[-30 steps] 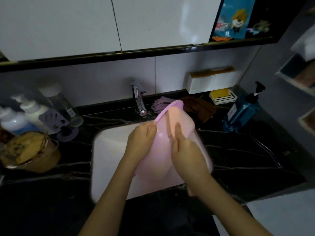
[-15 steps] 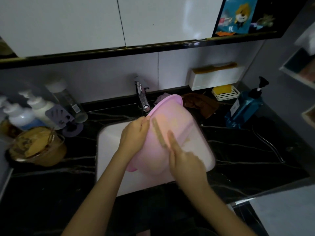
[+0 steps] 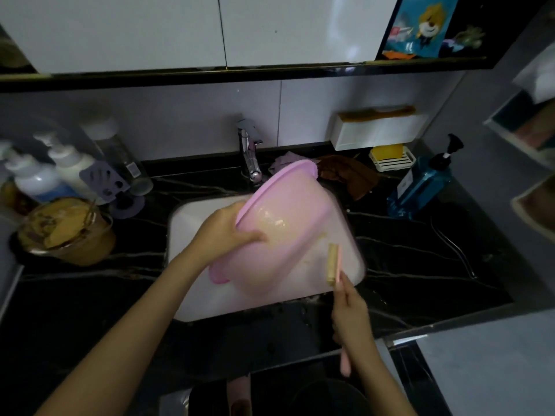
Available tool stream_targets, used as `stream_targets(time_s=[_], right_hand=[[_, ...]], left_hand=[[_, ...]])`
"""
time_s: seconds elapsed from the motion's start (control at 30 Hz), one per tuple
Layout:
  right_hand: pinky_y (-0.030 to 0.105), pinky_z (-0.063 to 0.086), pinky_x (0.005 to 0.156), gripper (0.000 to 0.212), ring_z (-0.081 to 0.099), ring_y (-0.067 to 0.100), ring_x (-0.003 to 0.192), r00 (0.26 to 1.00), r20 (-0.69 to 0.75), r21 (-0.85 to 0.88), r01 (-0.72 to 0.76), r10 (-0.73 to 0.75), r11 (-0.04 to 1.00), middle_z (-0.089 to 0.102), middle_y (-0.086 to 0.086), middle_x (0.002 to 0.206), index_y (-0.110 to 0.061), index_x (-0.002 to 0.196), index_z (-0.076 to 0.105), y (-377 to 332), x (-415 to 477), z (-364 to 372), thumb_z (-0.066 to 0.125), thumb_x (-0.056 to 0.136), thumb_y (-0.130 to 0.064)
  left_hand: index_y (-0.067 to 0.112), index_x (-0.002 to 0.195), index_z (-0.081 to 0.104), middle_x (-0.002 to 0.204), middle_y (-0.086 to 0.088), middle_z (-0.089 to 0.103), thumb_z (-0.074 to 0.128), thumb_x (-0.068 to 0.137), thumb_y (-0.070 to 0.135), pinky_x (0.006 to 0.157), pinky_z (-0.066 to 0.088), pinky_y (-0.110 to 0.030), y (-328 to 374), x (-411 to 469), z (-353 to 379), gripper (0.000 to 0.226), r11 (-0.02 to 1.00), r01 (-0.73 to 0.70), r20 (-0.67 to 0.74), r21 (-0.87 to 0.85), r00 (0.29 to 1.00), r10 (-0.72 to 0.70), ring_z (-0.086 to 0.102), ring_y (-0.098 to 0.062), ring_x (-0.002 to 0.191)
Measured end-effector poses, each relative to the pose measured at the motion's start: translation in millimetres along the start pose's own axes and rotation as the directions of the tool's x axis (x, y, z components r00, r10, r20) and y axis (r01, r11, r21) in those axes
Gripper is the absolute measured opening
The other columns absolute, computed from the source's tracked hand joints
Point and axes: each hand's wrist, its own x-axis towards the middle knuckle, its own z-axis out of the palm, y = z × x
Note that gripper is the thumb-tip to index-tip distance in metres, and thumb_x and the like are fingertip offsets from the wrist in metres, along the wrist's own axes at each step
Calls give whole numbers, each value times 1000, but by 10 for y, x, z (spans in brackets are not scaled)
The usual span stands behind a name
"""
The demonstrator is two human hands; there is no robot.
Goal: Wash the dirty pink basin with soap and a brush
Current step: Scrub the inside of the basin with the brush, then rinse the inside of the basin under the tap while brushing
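Note:
The pink basin (image 3: 288,235) is tilted over the white sink (image 3: 192,223), its underside turned towards me, with yellowish soapy smears on it. My left hand (image 3: 228,232) grips its left rim, thumb across the outside. My right hand (image 3: 351,310) holds a pink-handled brush (image 3: 333,264) with tan bristles, just off the basin's lower right side. I cannot tell whether the bristles touch the basin. The brush's handle end sticks out below my hand.
A chrome tap (image 3: 249,157) stands behind the sink. Pump bottles (image 3: 69,172) and a brown bowl (image 3: 69,232) crowd the left of the black counter. At the right are a blue soap dispenser (image 3: 420,187), a soap dish (image 3: 390,157), a brown cloth (image 3: 345,175).
My right hand pulled the brush down and to the right, off the basin's underside. My left hand shifted its hold on the rim and the basin tipped further.

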Motion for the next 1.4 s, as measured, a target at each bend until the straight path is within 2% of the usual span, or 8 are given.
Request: stream_targets(time_s=[0.2,0.5,0.63,0.8,0.97,1.13,1.27,1.4], right_hand=[[21,31,41,38,38,6,45,997,-77,152,11,0,988,45,-13,51,-44,133,40,-303,16,-565,37,101,-26],[17,24,32,42,28,5,33,991,-104,318,-44,81,947,32,-5,44,-33,141,40,-359,-178,-900,38,101,-22],[15,23,33,40,26,5,33,992,-33,318,-108,125,942,30,-7,42,-29,140,42,-278,-267,-931,39,101,-23],[16,22,33,38,26,5,33,987,46,307,-160,154,938,28,-1,48,-28,138,43,-199,-348,-940,39,101,-22],[15,21,33,37,26,5,33,983,101,256,-172,151,951,28,-2,47,-30,136,45,-174,-395,-955,38,101,-21],[15,21,33,37,26,5,33,984,108,249,-165,142,954,30,-4,43,-29,136,46,-210,-364,-998,39,101,-20],[16,23,35,38,27,7,36,984,88,253,-171,153,952,31,-1,47,-28,137,45,-335,-256,-875,39,100,-21],[18,25,36,38,31,8,39,985,106,257,-160,137,953,36,-1,48,-28,138,43,-601,-142,-667,39,101,-24]], left_hand=[[32,71,49,73,10,47,81,70,16,64,37,-26,291,-363,262,35,990,-132,240,-53,960,141,45,-5,68],[27,84,56,84,8,58,63,71,11,56,28,-16,440,-842,144,22,728,-534,168,431,840,517,55,-12,77],[14,75,58,76,-2,58,51,65,7,46,33,-22,130,-898,334,14,637,-490,176,595,853,492,58,-24,64],[13,67,61,69,-3,60,75,39,-8,40,37,-23,25,-964,746,37,604,-441,221,663,887,405,56,-21,55],[15,72,60,73,0,60,82,42,5,42,36,-22,-6,-900,944,38,646,-439,280,624,898,340,58,-19,61],[18,102,58,101,3,56,57,79,58,71,38,-30,20,-793,736,47,828,-342,349,444,917,191,50,-14,88],[19,95,60,93,5,59,58,82,34,76,44,-28,110,-425,351,20,992,-126,-31,30,991,127,56,-13,84],[13,99,61,92,-1,62,51,94,17,62,43,-22,386,212,-130,12,867,213,-38,-451,966,-257,55,-10,73]])
